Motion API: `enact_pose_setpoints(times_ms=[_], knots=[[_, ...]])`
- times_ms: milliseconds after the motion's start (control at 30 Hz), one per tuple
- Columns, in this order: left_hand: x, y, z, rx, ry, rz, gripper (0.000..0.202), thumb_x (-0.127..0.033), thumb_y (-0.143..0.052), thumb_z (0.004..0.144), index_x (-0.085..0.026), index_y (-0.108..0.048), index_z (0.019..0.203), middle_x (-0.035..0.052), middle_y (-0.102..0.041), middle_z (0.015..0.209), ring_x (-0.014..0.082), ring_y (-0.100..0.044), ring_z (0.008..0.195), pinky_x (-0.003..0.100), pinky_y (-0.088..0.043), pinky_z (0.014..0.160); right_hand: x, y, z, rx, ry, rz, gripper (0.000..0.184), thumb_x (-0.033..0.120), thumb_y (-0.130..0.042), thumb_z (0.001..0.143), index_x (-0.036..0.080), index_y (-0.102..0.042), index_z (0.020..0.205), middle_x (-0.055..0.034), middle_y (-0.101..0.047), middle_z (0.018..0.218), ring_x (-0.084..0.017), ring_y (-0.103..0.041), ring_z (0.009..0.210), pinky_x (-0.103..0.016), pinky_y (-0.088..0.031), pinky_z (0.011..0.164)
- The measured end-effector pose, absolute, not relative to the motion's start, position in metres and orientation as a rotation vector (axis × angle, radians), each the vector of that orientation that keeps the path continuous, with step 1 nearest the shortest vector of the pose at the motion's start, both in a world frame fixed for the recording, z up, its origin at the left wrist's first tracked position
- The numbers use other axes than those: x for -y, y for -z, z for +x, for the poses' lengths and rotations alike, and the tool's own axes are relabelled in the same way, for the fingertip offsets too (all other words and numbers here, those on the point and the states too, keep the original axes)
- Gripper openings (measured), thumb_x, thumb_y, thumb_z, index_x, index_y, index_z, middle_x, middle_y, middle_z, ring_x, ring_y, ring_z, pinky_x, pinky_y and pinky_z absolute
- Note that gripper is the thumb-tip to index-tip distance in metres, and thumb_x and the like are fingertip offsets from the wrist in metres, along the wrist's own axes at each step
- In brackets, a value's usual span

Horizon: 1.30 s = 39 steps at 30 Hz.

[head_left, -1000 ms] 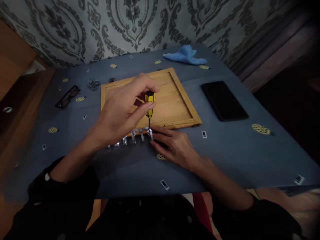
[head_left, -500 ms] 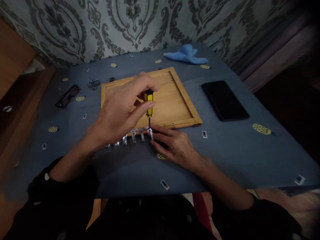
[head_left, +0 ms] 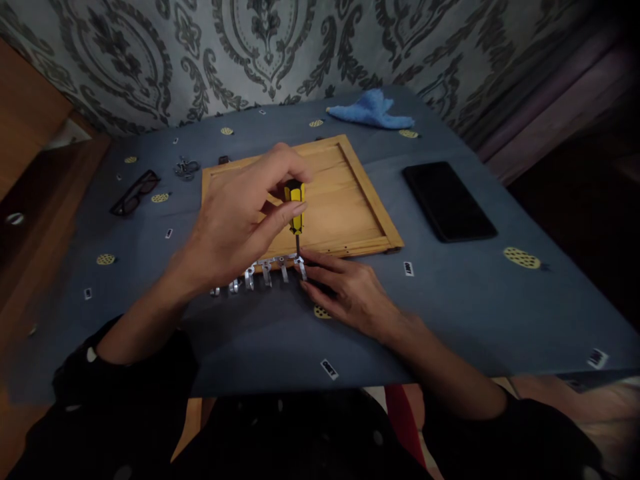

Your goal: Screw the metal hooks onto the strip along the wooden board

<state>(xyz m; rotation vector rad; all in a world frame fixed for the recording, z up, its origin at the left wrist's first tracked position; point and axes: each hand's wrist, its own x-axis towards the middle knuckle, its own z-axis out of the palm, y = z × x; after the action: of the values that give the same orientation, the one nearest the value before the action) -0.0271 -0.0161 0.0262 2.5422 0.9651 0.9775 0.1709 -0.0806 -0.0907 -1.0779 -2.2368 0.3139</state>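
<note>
My left hand [head_left: 240, 207] is closed round the yellow and black handle of a screwdriver [head_left: 297, 210]. The screwdriver stands nearly upright, its tip down at the right end of a shiny metal hook rail [head_left: 267, 272]. That rail, with several curved hooks, lies along the near edge of a framed wooden board [head_left: 333, 200]. My right hand [head_left: 360, 293] pinches the rail's right end, fingers around the last hook. A screw under the tip is too small to make out. Part of the board is hidden behind my left hand.
Dark glasses [head_left: 135, 192] and a small heap of metal pieces [head_left: 187, 168] lie left of the board. To the right rests a black phone [head_left: 449, 201]. A blue cloth [head_left: 373, 110] lies at the back of the cloth-covered table [head_left: 500, 313], near the patterned curtain [head_left: 270, 47].
The screwdriver's handle has tipped slightly to the left along with my left hand. Its tip stays at the rail's right end, and my right hand keeps its place.
</note>
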Motion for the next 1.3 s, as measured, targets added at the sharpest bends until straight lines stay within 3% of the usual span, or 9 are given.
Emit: enact_pose_setpoints(times_ms=[167, 533, 1100, 1300], knots=[[0.0164, -0.0274, -0.0273, -0.939, -0.996, 2.52, 0.015, -0.026, -0.064, 0.092, -0.022, -0.063, 0.106, 0.0015, -0.067, 0.095, 0.0129, -0.067, 0.082, 0.025, -0.063, 0.074, 0.0805, 0.0901, 0.1706, 2.237, -0.308, -1.055, 0.026, 0.024, -0.052, 0.099, 0.015, -0.077, 0.106, -0.0137, -0.071, 0.13, -0.026, -0.076, 0.102, -0.038, -0.065, 0.083], [0.0182, -0.0293, -0.0276, -0.949, -0.963, 2.528, 0.015, -0.028, -0.063, 0.093, -0.024, -0.063, 0.107, 0.0021, -0.069, 0.098, 0.0147, -0.067, 0.084, 0.028, -0.063, 0.076, 0.0808, 0.0893, 0.1712, 2.248, -0.292, -1.081, 0.024, 0.025, -0.054, 0.099, 0.019, -0.075, 0.107, -0.0102, -0.072, 0.13, -0.023, -0.076, 0.103, -0.033, -0.063, 0.085], [0.0191, -0.0287, -0.0254, -0.946, -0.955, 2.565, 0.014, -0.027, -0.062, 0.094, -0.024, -0.064, 0.107, 0.0028, -0.071, 0.101, 0.0158, -0.069, 0.089, 0.028, -0.063, 0.078, 0.0811, 0.0893, 0.1707, 2.235, -0.31, -1.083, 0.025, 0.024, -0.054, 0.098, 0.018, -0.076, 0.108, -0.012, -0.071, 0.13, -0.026, -0.076, 0.104, -0.039, -0.065, 0.085], [0.0189, -0.0254, -0.0211, -0.969, -1.023, 2.593, 0.008, -0.025, -0.064, 0.093, -0.021, -0.065, 0.1, 0.0024, -0.07, 0.097, 0.0136, -0.067, 0.082, 0.027, -0.063, 0.074, 0.0806, 0.0895, 0.1702, 2.229, -0.289, -1.071, 0.024, 0.023, -0.055, 0.098, 0.018, -0.077, 0.107, -0.0107, -0.072, 0.129, -0.024, -0.076, 0.102, -0.036, -0.065, 0.084]])
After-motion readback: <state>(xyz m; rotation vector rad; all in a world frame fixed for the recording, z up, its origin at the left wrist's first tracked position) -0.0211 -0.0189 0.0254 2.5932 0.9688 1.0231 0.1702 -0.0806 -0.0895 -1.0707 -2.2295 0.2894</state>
